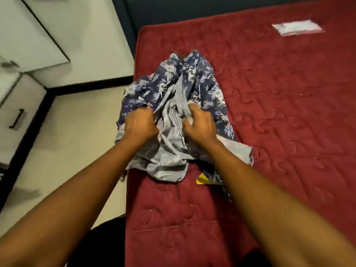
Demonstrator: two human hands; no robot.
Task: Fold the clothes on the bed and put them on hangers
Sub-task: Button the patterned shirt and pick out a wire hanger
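Note:
A navy shirt with a white flower print (200, 83) lies crumpled near the left edge of the red quilted mattress (279, 122), its pale grey inside turned out toward me. My left hand (139, 124) grips a bunch of the cloth on the left. Just to the right, my right hand (198, 125) pinches a grey fold between thumb and fingers. Both hands sit close together over the middle of the shirt. No hanger is in view.
A yellow scrap (202, 179) peeks from under the shirt's near hem beside my right forearm. A white and pink packet (297, 27) lies far back on the mattress. White cabinets with a dark handle (17, 119) stand left, across a strip of pale floor (81, 135).

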